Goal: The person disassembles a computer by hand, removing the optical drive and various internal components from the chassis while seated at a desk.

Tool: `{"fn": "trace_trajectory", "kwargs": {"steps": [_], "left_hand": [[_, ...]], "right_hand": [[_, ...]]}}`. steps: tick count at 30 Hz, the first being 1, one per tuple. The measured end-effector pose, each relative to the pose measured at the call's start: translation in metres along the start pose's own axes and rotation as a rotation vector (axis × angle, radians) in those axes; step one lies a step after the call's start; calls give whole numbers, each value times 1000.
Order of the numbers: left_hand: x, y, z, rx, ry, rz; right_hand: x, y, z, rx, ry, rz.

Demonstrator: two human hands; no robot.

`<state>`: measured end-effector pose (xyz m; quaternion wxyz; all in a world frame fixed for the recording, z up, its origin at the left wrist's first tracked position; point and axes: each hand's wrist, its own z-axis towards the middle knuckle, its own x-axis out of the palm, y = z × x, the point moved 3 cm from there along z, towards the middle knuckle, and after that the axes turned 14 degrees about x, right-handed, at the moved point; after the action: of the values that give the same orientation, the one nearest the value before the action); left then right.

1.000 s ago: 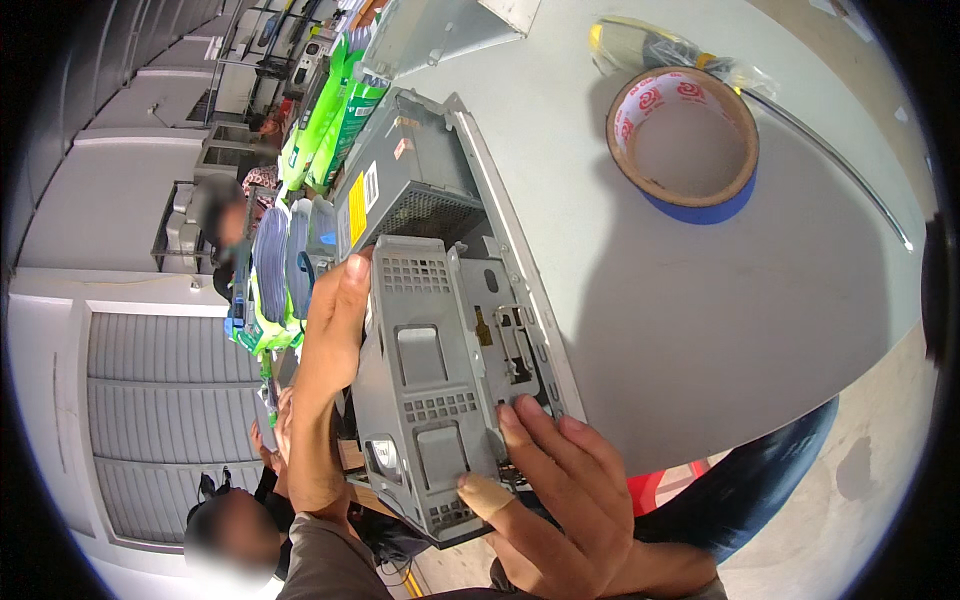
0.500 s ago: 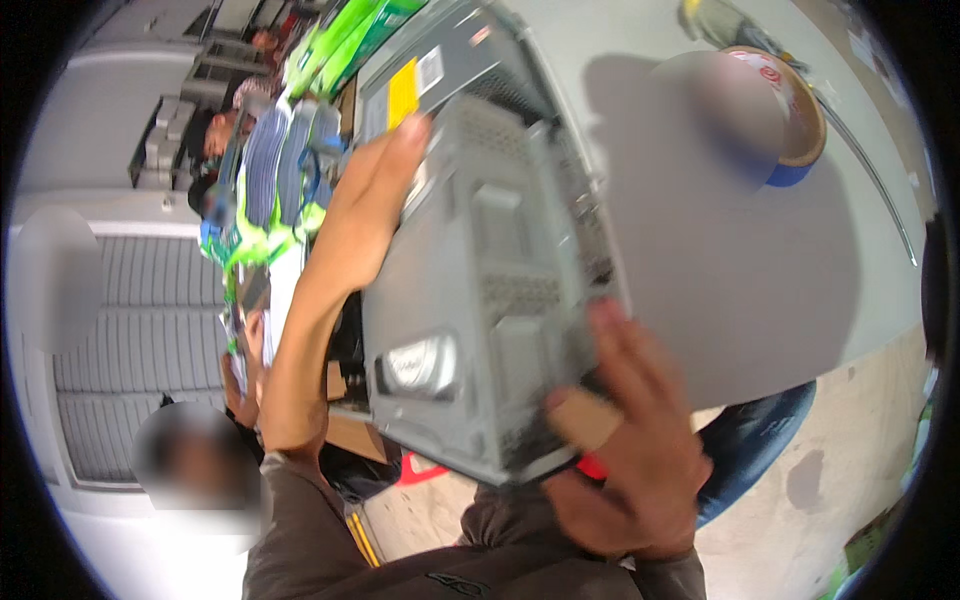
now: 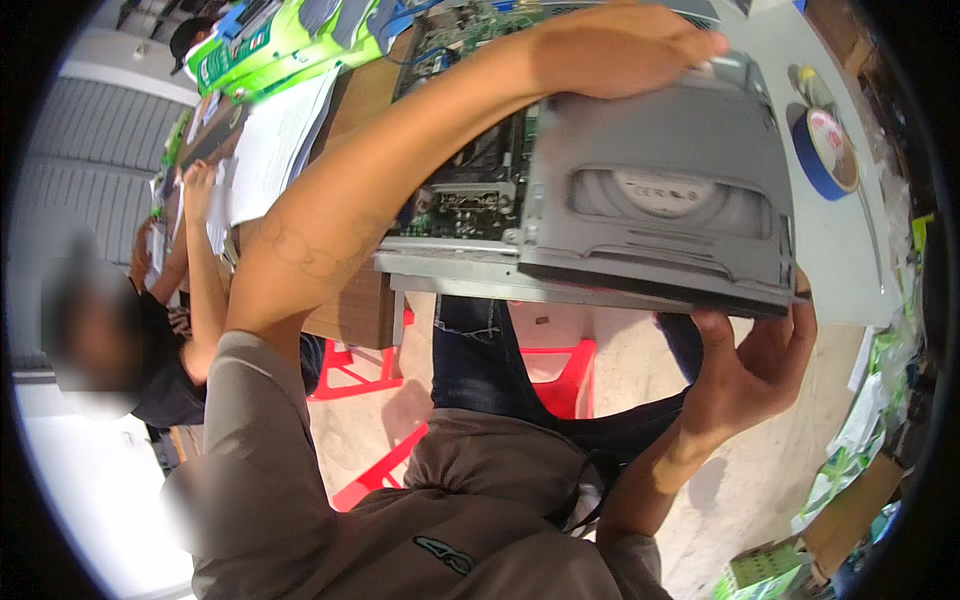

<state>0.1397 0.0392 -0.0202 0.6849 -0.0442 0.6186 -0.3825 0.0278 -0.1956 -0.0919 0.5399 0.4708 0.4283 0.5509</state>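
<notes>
An opened computer case (image 3: 440, 262) lies on the worktop in front of me, its circuit board (image 3: 462, 150) exposed on the left. Over its right part sits a grey metal drive bay cover (image 3: 640, 130) with a rounded cut-out that shows a pale round label. My left arm crosses above the board, and my left hand (image 3: 625, 48) is closed over the cover's far edge, some fingers hidden. At the near right corner, my right hand (image 3: 755, 365) grips the dark front edge, thumb and fingers bent against it. Whether the cover is loose from the case I cannot tell.
A blue tape roll (image 3: 825, 160) and a thin metal rod stand right of the case on the grey table. Left are stacked papers (image 3: 280, 140), a cardboard box (image 3: 350, 305) and green packages (image 3: 245, 60). Red stools (image 3: 560, 380) are below; another person sits at the left.
The grey case has turned and its circuit board now shows. My left hand has moved right and across to the far edge; my right hand has moved right to the near corner.
</notes>
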Motion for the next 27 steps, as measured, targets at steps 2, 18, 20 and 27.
{"fn": "trace_trajectory", "kwargs": {"steps": [2,18,20,27], "left_hand": [[5,-2,-3,-4,-42,3],[-5,-11,2,-20,-15,43],[-4,-8,-3,-23,-111,75],[-8,-16,2,-327,91,-1]], "right_hand": [[-3,-2,-4,2,-26,5],[-11,-6,3,-63,-88,-29],[-6,0,-1,0,-40,-62],[-18,9,18,-46,302,-86]]}}
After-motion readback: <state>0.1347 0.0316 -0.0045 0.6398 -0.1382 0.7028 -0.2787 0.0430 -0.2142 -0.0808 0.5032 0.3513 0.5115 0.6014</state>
